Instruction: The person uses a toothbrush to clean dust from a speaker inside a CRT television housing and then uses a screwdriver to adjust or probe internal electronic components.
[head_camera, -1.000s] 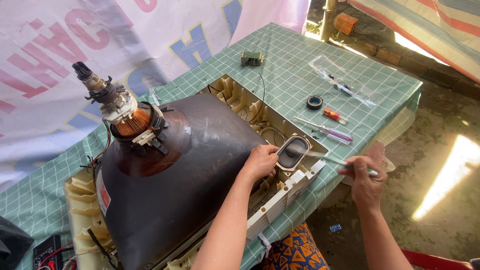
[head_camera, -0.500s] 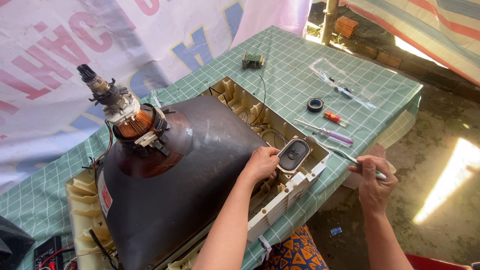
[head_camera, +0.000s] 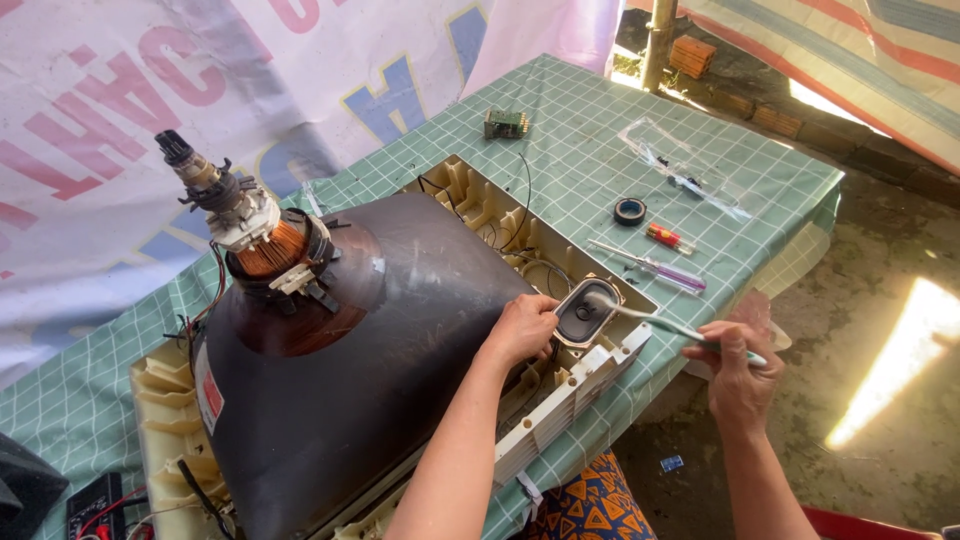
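Toothbrush (head_camera: 668, 323) pinched in right hand (head_camera: 735, 362), bristles on oval speaker (head_camera: 586, 312); left hand (head_camera: 520, 330) curled beside it.

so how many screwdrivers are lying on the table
2: a short red-handled screwdriver beside the black tape roll, and a longer purple-handled screwdriver just nearer the TV frame. Others may be hidden.
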